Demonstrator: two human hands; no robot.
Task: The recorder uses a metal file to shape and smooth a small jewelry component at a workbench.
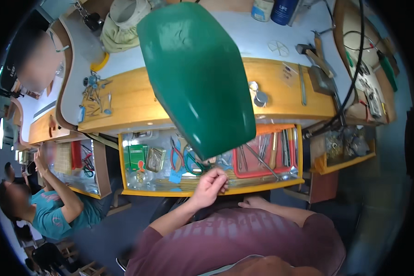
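Observation:
My left hand (210,186) hovers over the front edge of the open drawer (193,189), its fingers curled together in a pinch. Whatever may be between the fingertips is too small to make out. Low by my lap rests my right hand (253,202), its fingers mostly hidden. Inside the drawer, red-handled pliers (176,154) and green-handled pliers (194,166) lie left of centre. On the drawer's right side, a red tray (244,173) holds several slim tools, with a long metal rod (262,162) lying across it.
A large glossy green hood (198,78) hangs over the bench and blocks its middle. Pliers and small tools (95,92) stand at the bench's left; a hammer (318,60) and metal block (321,79) lie right. A black cable (358,60) runs down the right. Another person (60,207) sits left.

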